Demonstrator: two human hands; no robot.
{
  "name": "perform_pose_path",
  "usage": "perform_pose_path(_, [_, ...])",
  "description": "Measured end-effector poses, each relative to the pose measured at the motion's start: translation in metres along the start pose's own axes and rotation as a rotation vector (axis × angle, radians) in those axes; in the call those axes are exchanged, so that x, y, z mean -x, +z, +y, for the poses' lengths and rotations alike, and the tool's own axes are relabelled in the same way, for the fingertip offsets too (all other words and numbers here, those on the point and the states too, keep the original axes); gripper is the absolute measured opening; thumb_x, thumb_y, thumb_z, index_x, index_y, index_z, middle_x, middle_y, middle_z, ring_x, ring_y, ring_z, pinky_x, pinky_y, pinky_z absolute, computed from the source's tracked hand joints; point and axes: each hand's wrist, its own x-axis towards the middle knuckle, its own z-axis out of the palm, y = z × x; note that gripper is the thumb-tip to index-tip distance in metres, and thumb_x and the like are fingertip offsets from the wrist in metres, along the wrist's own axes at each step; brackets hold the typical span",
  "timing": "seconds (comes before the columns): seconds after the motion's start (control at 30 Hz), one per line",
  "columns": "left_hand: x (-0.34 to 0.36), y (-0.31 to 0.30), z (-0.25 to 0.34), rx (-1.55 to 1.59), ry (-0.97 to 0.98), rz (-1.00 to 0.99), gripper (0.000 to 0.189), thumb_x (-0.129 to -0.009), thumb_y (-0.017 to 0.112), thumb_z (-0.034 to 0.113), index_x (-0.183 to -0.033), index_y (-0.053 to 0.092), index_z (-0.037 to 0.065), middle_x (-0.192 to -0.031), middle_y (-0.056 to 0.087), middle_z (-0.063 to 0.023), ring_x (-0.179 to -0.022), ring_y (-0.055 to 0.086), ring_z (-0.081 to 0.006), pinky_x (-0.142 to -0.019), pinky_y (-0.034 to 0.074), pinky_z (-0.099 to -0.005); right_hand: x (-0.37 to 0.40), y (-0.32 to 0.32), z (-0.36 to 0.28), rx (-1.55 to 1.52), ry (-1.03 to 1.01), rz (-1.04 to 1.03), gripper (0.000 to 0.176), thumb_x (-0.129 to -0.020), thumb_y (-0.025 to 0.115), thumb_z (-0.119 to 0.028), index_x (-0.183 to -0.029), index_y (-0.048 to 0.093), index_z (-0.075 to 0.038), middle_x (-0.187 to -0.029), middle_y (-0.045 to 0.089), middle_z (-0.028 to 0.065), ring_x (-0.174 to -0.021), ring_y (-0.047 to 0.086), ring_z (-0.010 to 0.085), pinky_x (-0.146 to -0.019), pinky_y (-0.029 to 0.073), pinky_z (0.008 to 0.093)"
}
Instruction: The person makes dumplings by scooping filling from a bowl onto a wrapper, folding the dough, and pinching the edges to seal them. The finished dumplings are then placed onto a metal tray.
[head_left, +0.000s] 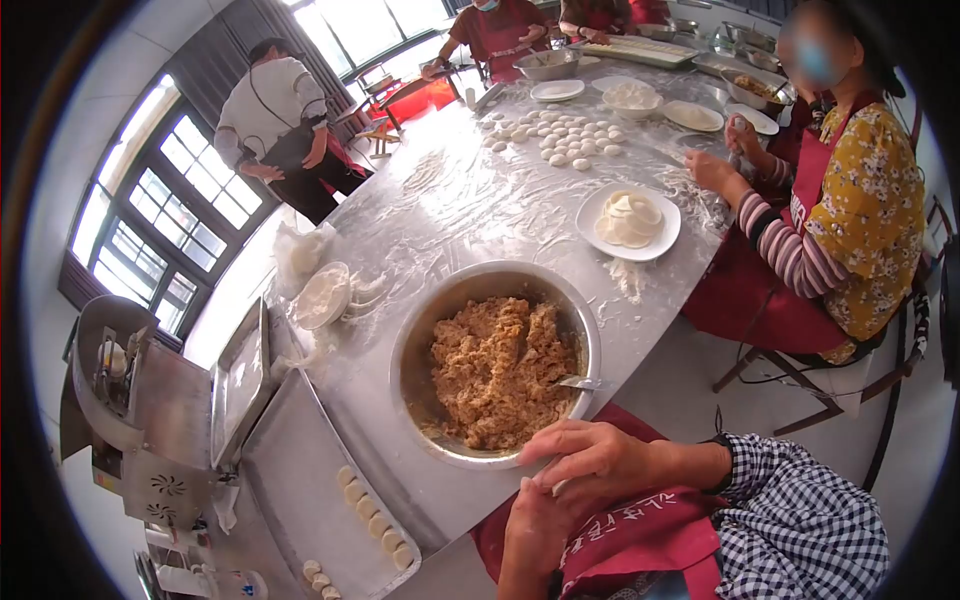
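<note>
Closest of all, the person's right hand (600,460) and left hand (537,530) meet above the red apron (650,525), fingers bent and drawn together around a whitish piece (550,478), probably dough; most of it is hidden, so I cannot tell its shape or how firmly each hand grips it. Just beyond the right fingertips stands a metal bowl (412,370) of brownish filling (495,365), with a utensil handle (582,382) leaning on its rim. Left of the bowl lies a metal tray (290,460), where pale dumplings (372,515) line up along one side and a few more sit near the bottom of the view. Farther along the floury table (400,240), a white plate (590,228) bears a stack of round wrappers (630,218), and behind it small dough pieces (575,137) lie spread out. Beside the table sits a co-worker in a flowered top (870,200), both hands raised; farther back, a person in white (270,105) stands near the windows (190,190).
</note>
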Motion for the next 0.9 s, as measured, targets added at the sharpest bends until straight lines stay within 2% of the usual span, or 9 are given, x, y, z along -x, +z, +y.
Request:
perform_pose_path(0.07, [-0.0003,0.0008,-0.0002,-0.026,-0.034,0.043,0.060,-0.095,0.026,0.044,-0.126,0.035,-0.005,-0.118,0.050,-0.0186,-0.110,0.051,-0.0300,-0.095,0.039,-0.0443,-0.0005,-0.0003,-0.0015,-0.009,-0.017,0.007,0.019,-0.065,0.069,-0.005,-0.083,0.063,-0.005,-0.111,0.056,0.0115,-0.102,0.054,0.0308,-0.086,0.046,0.0389])
perform_pose_path(0.1, [-0.0004,-0.0012,-0.0005,-0.027,-0.033,0.044,0.060,-0.095,0.026,0.044,-0.126,0.035,-0.005,-0.118,0.050,-0.0186,-0.110,0.051,-0.0300,-0.095,0.039,-0.0443,0.0000,-0.0008,-0.0005,-0.010,-0.018,0.007,0.019,-0.065,0.069,-0.005,-0.083,0.063,-0.005,-0.111,0.056,0.0115,-0.102,0.054,0.0308,-0.086,0.046,0.0389])
perform_pose_path(0.17, [-0.0008,-0.0070,-0.0012,-0.010,-0.022,-0.090,0.058,-0.096,0.024,0.037,-0.133,0.024,-0.007,-0.132,0.038,-0.0187,-0.119,0.043,-0.0307,-0.100,0.036,-0.0443,0.0013,-0.0024,0.0023,-0.022,-0.005,-0.024,0.022,-0.065,0.070,-0.006,-0.086,0.064,-0.005,-0.111,0.056,0.0123,-0.103,0.054,0.0310,-0.086,0.046,0.0391])
perform_pose_path(0.2, [-0.0011,-0.0078,-0.0013,-0.010,-0.019,-0.090,0.057,-0.096,0.024,0.037,-0.133,0.024,-0.007,-0.132,0.038,-0.0187,-0.119,0.043,-0.0307,-0.100,0.036,-0.0443,0.0008,-0.0032,0.0020,-0.023,-0.007,-0.025,0.022,-0.065,0.070,-0.006,-0.086,0.064,-0.005,-0.111,0.056,0.0123,-0.103,0.054,0.0310,-0.086,0.046,0.0391])
perform_pose_path(0.3, [-0.0014,-0.0064,-0.0013,-0.022,-0.020,-0.116,0.058,-0.096,0.023,0.038,-0.132,0.025,-0.008,-0.130,0.039,-0.0189,-0.118,0.044,-0.0306,-0.100,0.036,-0.0445,-0.0006,-0.0039,-0.0003,0.005,-0.014,-0.025,0.016,-0.068,0.072,-0.008,-0.081,0.063,-0.003,-0.112,0.057,0.0147,-0.101,0.057,0.0305,-0.084,0.047,0.0378])
perform_pose_path(0.37, [-0.0006,-0.0005,0.0011,-0.074,-0.035,-0.013,0.059,-0.096,0.022,0.038,-0.132,0.027,-0.008,-0.129,0.041,-0.0186,-0.117,0.045,-0.0306,-0.099,0.037,-0.0450,-0.0005,-0.0021,-0.0016,-0.004,0.022,-0.012,0.014,-0.068,0.072,-0.007,-0.080,0.064,-0.004,-0.112,0.056,0.0148,-0.101,0.057,0.0301,-0.084,0.047,0.0373])
perform_pose_path(0.7, [0.0007,-0.0068,-0.0012,-0.058,-0.046,-0.066,0.061,-0.096,0.022,0.041,-0.131,0.028,-0.007,-0.127,0.044,-0.0189,-0.116,0.046,-0.0302,-0.099,0.036,-0.0451,0.0017,-0.0017,0.0041,-0.014,-0.001,-0.058,0.016,-0.069,0.071,-0.007,-0.084,0.065,-0.006,-0.109,0.057,0.0141,-0.098,0.057,0.0304,-0.083,0.047,0.0369])
perform_pose_path(0.77, [0.0000,-0.0035,-0.0011,-0.104,-0.039,0.001,0.064,-0.094,0.023,0.048,-0.124,0.037,-0.007,-0.117,0.050,-0.0211,-0.112,0.049,-0.0333,-0.097,0.037,-0.0465,0.0017,-0.0009,0.0028,-0.034,0.047,-0.051,0.017,-0.065,0.071,-0.006,-0.081,0.065,-0.006,-0.113,0.055,0.0115,-0.102,0.055,0.0284,-0.084,0.047,0.0371])
perform_pose_path(0.9, [0.0032,-0.0040,-0.0003,-0.085,-0.052,0.027,0.063,-0.094,0.024,0.047,-0.123,0.037,-0.007,-0.117,0.050,-0.0213,-0.112,0.049,-0.0330,-0.097,0.037,-0.0463,0.0008,0.0002,-0.0009,-0.069,0.089,-0.059,0.015,-0.066,0.071,-0.006,-0.079,0.064,-0.006,-0.112,0.055,0.0113,-0.102,0.055,0.0284,-0.084,0.047,0.0367])
